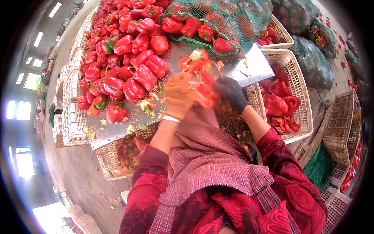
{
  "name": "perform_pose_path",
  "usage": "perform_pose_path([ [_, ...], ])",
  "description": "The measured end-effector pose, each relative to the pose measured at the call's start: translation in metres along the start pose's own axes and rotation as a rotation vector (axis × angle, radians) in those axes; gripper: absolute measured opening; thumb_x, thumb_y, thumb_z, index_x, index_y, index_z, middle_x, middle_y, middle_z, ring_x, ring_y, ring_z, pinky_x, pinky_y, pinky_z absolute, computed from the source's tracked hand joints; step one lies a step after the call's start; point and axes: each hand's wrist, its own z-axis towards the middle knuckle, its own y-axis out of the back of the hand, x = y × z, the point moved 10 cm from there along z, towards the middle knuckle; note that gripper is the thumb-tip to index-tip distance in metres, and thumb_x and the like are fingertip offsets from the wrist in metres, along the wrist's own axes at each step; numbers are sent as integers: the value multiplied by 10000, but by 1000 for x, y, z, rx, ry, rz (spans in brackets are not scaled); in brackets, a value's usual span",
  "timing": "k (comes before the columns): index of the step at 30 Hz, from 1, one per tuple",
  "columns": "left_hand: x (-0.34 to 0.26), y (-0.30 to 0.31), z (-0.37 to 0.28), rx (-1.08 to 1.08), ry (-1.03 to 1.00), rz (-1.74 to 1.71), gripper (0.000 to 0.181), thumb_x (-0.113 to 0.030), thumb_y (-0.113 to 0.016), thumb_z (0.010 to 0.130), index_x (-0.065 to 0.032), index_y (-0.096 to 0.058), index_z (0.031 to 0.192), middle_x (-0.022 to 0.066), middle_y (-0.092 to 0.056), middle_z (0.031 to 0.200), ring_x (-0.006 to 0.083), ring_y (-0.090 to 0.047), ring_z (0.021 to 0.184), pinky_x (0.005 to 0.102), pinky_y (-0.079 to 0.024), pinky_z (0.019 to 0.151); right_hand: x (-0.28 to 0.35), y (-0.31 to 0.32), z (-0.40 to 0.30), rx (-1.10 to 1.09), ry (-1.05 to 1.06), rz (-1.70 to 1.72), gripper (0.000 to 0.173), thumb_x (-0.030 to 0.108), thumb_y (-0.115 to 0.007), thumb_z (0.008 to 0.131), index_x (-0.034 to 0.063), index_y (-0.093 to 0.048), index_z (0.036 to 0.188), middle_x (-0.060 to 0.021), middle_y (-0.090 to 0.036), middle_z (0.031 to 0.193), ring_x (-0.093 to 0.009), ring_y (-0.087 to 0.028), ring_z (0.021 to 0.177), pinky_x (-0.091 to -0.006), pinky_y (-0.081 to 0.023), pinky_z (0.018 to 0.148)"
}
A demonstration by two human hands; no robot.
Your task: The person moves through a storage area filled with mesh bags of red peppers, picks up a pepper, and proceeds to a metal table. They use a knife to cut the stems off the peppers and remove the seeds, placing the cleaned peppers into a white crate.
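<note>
My left hand [179,92], in an orange-brown glove, is blurred and closed at the side of an opened red bell pepper [204,87]. My right hand [232,92], in a dark glove, is at the pepper's other side, with a curved, thin blade-like edge [216,69] rising beside its fingers; its handle is hidden. Another cut pepper piece [194,60] with pale seeds and core lies just beyond, on the metal tabletop [112,133]. Whole red bell peppers [144,77] are heaped left of my hands. Loose seeds and a cut-out core [147,106] are scattered near the table's front edge.
A green mesh sack [245,17] of peppers lies open at the table's back. A plastic crate [304,111] at right holds cut peppers; another crate [106,163] with scraps is under the table. Stacked crates [74,117] stand at left, and full mesh sacks [311,63] lie on the floor.
</note>
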Motion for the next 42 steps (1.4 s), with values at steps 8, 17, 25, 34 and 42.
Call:
perform_pose_path([
  [8,69,-23,-22,-155,152,70,161,-87,-555,806,-55,-558,964,123,-579,761,293,-601,660,381,-492,597,88,4,-37,-226,654,-573,171,231,-568,784,67,-554,831,-140,-606,718,-357,-610,688,-453,-476,623],
  [17,64,-36,-14,-100,697,-1194,185,-144,-560,897,-20,-563,1035,-19,-549,809,52,-503,681,199,-421,588,119,-53,-52,-208,966,-798,201,268,-594,791,101,-504,858,-89,-548,806,-289,-579,568,-409,-465,525],
  [25,116,-22,-50,257,661,-270,153,-121,-580,797,-86,-633,935,24,-630,905,153,-606,725,264,-464,611,69,34,-12,-401,578,-191,107,161,-590,819,58,-573,841,-89,-607,777,-236,-604,667,-380,-475,618],
  [34,43,-34,54,51,188,-148,202,-234,-543,827,-65,-583,930,164,-601,910,357,-609,887,456,-488,751,24,104,-34,-384,305,-37,131,135,-573,850,9,-588,883,-58,-578,714,-80,-530,667,-265,-443,607],
  [42,75,-127,87,408,383,-42,314,-342,-495,868,-85,-533,1044,238,-618,912,415,-617,885,505,-475,786,-90,269,-114,-856,125,-753,379,263,-643,867,-14,-596,1121,-61,-668,948,-169,-631,837,-325,-500,702],
])
